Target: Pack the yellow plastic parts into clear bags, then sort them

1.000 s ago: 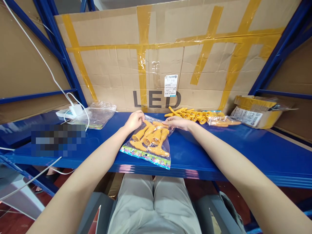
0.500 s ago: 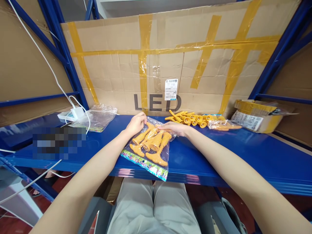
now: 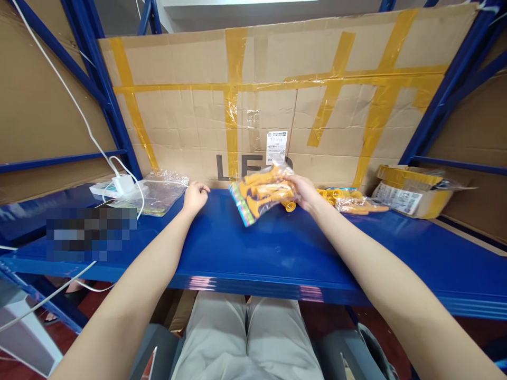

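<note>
My right hand (image 3: 303, 191) grips one end of a clear plastic bag (image 3: 266, 190) filled with orange plastic toy pieces, lifted above the blue shelf. The bag tilts, and its colourful printed strip (image 3: 242, 207) points down to the left. To the left, my left hand (image 3: 195, 197) is over the shelf near the cardboard, holding nothing, its fingers loosely bent and apart. Behind my right hand lies a pile of loose orange pieces (image 3: 336, 194), partly hidden by the hand and bag.
A filled clear bag (image 3: 362, 205) lies beside the pile, with an opened cardboard box (image 3: 412, 192) farther right. Flat clear bags (image 3: 164, 192) and a white plug with cables (image 3: 123, 183) sit at the left. A large taped cardboard sheet (image 3: 190, 121) closes off the back.
My left hand has let go of the filled bag and moved left. My right hand has raised the bag off the shelf and away from me, turning its printed strip leftward.
</note>
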`<state>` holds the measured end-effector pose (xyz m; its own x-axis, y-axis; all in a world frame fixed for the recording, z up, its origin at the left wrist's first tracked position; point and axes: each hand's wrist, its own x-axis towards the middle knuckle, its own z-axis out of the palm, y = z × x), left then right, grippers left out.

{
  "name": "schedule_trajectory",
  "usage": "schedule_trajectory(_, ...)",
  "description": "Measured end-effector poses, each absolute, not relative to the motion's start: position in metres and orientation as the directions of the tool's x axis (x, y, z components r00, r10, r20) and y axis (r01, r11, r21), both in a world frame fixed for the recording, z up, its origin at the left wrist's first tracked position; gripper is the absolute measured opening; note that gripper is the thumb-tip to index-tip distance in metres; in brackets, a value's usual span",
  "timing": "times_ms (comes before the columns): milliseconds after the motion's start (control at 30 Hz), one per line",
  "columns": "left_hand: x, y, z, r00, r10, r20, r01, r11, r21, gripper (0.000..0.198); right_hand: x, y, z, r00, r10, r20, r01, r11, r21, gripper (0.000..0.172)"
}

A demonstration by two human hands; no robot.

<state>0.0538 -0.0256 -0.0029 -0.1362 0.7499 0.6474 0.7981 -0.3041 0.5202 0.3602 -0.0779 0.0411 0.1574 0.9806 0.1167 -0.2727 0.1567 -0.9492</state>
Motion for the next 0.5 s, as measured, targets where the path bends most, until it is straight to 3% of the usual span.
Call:
schedule_trajectory(100, 0.051, -0.025, -0.004, -0.146, 0.771, 0.620, 0.815, -0.261, 0.517, 0.027, 0.378, -0.067, 0.050, 0.537, 0.827, 0.168, -0.321, 0.384, -0.866, 0.009)
schedule_trajectory(200, 0.053, -0.026, -0.004, -0.114, 0.786, 0.608, 0.827, -0.265, 0.497, 0.028, 0.400, -0.061, 0.056, 0.759, 0.631, 0.161, -0.245, 0.505, -0.828, 0.025)
schedule_trajectory(367, 0.055, -0.025, -0.006, -0.080, 0.800, 0.594, 0.837, -0.270, 0.476, 0.028, 0.439, -0.060, 0.061, 0.908, 0.396, 0.135, -0.017, 0.359, -0.933, 0.047)
schedule_trajectory(500, 0.054, -0.024, -0.008, -0.077, 0.807, 0.586, 0.840, -0.264, 0.473, 0.028, 0.469, -0.057, 0.051, 0.910, 0.370, 0.188, 0.151, 0.127, -0.980, 0.053)
